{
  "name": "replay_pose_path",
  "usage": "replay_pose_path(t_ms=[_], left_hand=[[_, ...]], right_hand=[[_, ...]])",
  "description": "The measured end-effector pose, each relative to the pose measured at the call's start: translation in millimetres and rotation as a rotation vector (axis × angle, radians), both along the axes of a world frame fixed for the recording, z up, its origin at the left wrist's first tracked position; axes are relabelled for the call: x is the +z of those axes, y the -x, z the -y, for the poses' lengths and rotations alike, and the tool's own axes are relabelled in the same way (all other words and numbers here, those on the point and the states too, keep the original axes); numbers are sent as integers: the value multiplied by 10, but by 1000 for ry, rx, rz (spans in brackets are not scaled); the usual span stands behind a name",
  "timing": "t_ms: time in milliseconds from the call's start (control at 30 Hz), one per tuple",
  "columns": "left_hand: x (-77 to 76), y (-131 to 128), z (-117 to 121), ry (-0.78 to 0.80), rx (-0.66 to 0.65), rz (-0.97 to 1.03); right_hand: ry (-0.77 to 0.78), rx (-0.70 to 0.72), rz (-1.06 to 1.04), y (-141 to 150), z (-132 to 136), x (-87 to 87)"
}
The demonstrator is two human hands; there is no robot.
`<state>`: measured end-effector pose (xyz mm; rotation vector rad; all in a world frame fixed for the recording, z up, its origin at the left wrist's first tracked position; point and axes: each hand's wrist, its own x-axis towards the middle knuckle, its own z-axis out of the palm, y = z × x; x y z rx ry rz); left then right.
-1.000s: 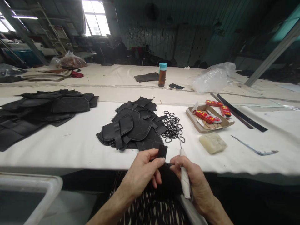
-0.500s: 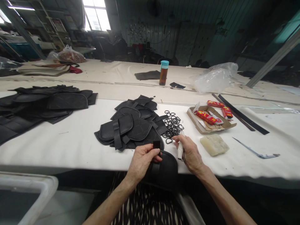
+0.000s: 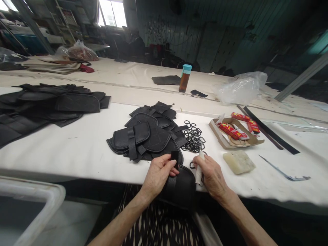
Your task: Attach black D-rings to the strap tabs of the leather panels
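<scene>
My left hand [image 3: 160, 172] pinches a short black strap [image 3: 174, 158] between thumb and fingers. The strap belongs to a padded black leather piece [image 3: 180, 191] with piped edges, which hangs over the table's front edge at my lap. In my right hand [image 3: 211, 176], closed around it, is a tool with a white wrapped handle [image 3: 199, 171]; its tip is hard to make out now. One black D-ring [image 3: 192, 165] touches or lies right by my right fingertips, apart from the heap of black D-rings [image 3: 194, 138]. Similar black leather pieces [image 3: 146, 133] are piled left of that heap.
Right of the rings stand a cardboard tray [image 3: 237, 147] with red boxes, a yellowish block [image 3: 239, 162] and a thin pointed metal tool [image 3: 284, 169]. More black pieces [image 3: 77, 102] lie at left. Farther back are a bottle [image 3: 185, 78] and clear plastic [image 3: 241, 87].
My right hand has come nearer to me, and the single D-ring has slid with it away from the heap. The left hand keeps its pinch on the strap. The view has shifted slightly.
</scene>
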<state>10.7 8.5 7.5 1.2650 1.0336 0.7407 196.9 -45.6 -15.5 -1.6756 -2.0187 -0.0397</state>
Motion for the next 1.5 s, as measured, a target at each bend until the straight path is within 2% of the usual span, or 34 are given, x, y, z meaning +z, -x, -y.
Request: replay_pose_path(t_ms=[167, 267, 367, 533, 733, 900, 1167, 1333, 1400, 1500], left_hand=[[-25, -9, -1, -8, 8, 22], [-37, -35, -13, -6, 23, 9], [-28, -54, -18, -8, 35, -15], [-9, -58, -17, -11, 32, 1], [-18, -56, -32, 8, 28, 2], [-38, -52, -40, 1, 16, 3], [11, -61, -37, 32, 39, 15], [26, -68, -48, 62, 11, 8], [23, -71, -54, 67, 3, 1], [18, -72, -57, 63, -9, 3]], right_hand=[[-13, -103, -69, -25, 146, -57], [-7, -139, -119, -22, 175, -35], [58, -59, -63, -2, 170, 57], [157, 87, 206, 15, 109, 240], [248, 166, 265, 2, 62, 337], [260, 103, 173, 26, 83, 341], [215, -96, 41, -133, 124, 177], [65, -273, -305, 6, 81, 275], [9, -262, -406, 115, 27, 317], [-24, -200, -412, 263, -73, 330]])
